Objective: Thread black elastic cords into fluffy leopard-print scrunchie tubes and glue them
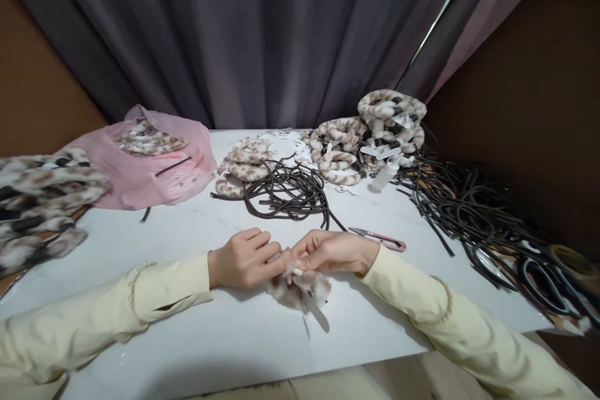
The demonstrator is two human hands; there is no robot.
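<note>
My left hand [244,258] and my right hand [335,251] meet over the middle of the white table [201,331], both in cream sleeves. Their fingers are pinched together on a small fluffy brown-and-white furry piece [300,289] that rests on the table under them. A white strip sticks out below the furry piece. Pink thread snips [380,238] lie just beyond my right hand.
A heap of dark cords [290,194] lies behind the hands, with more dark cords [473,212] at the right. Furry hoops are stacked at the back [375,131], in a pink plastic bag [150,165] and at the left edge [42,200]. A grey curtain hangs behind.
</note>
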